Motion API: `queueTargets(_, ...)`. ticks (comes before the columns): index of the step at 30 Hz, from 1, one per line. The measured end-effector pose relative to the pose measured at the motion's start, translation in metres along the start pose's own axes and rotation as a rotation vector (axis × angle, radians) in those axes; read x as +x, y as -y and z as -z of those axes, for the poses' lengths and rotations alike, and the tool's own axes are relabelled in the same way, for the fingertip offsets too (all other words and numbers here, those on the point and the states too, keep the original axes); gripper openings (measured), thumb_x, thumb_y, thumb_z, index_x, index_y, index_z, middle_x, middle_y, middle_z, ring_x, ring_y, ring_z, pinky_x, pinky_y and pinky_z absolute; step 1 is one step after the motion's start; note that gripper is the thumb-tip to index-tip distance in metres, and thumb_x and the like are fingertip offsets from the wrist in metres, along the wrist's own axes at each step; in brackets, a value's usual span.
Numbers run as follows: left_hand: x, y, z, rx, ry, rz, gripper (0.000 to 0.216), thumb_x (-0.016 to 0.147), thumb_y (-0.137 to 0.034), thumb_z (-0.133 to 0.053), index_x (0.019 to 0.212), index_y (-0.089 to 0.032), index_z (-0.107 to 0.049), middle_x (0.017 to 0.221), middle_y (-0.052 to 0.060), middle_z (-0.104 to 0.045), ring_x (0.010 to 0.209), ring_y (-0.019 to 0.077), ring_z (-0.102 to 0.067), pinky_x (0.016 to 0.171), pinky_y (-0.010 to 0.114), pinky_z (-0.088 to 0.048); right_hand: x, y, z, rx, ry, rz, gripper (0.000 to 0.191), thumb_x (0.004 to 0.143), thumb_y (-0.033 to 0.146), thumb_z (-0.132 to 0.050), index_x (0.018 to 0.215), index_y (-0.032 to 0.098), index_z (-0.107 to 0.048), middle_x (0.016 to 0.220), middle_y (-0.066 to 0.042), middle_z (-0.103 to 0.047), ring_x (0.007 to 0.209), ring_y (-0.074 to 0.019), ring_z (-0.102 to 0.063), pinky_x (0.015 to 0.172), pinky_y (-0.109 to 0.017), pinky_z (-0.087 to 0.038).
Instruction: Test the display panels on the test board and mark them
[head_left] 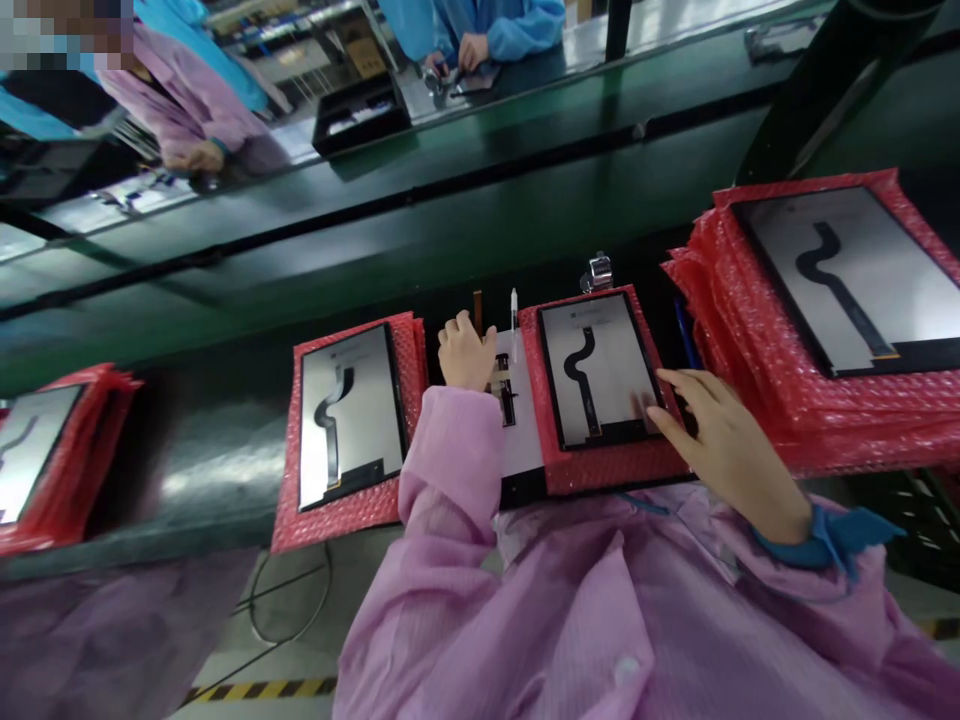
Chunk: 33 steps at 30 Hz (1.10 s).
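Note:
My left hand (466,352) is over the bench with its fingers bent and the thumb apart from them; its fingertips are partly hidden. Right beside it are a narrow brown strip (478,312) and a white plate (527,440) bearing a small dark part (507,392). My right hand (720,440), fingers spread, is at the right edge of a display panel (607,365) with a curved black flex cable (579,375). Beneath that panel lies red bubble wrap (600,472). A white pen-like stick (514,310) stands out past the white plate.
Left of my hands, another display panel (349,415) lies on red bubble wrap. A stack of red bubble wrap (750,360) with a panel (885,270) on top is at right. A small metallic object (598,270) sits behind the middle panel. Co-workers' hands (472,52) appear across the bench.

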<state>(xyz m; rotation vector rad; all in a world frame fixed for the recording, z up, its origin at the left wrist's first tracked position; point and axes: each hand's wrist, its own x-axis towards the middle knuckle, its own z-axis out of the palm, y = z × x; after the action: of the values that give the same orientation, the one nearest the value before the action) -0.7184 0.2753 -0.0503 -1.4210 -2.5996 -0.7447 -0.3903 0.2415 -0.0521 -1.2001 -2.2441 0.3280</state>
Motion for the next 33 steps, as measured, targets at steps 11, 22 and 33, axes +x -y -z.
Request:
queueTargets(11, 0.014, 0.029, -0.028, -0.741, -0.167, 0.037, 0.059, 0.080, -0.005, -0.068, 0.131, -0.023, -0.046, 0.083, -0.002, -0.065, 0.081, 0.0169, -0.068, 0.084, 0.034, -0.057, 0.128, 0.023, -0.060, -0.199, 0.247, 0.237, 0.046, 0.098, 0.023, -0.052, 0.139, 0.004, -0.058, 0.131, -0.021, -0.063, 0.127, -0.0378, -0.056, 0.107, -0.054, -0.049)
queueTargets(22, 0.006, 0.022, -0.012, -0.901, -0.122, -0.089, 0.030, 0.102, -0.045, -0.056, 0.091, -0.020, -0.069, 0.081, 0.002, -0.073, 0.076, 0.0133, -0.072, 0.077, 0.027, -0.059, 0.105, 0.017, -0.061, -0.177, 0.431, 0.160, 0.082, 0.094, 0.032, -0.067, 0.158, -0.005, -0.032, 0.162, -0.028, -0.038, 0.155, -0.0379, -0.033, 0.127, -0.051, -0.035)
queueTargets(33, 0.002, 0.014, -0.002, -0.875, -0.049, -0.208, 0.024, 0.102, -0.043, -0.058, 0.098, -0.022, -0.069, 0.094, 0.002, -0.076, 0.092, 0.0163, -0.075, 0.090, 0.032, -0.060, 0.103, 0.017, -0.065, -0.015, 0.324, 0.145, 0.081, 0.088, 0.023, -0.073, 0.158, 0.007, -0.035, 0.148, -0.023, -0.055, 0.144, -0.0387, -0.046, 0.118, -0.057, -0.044)
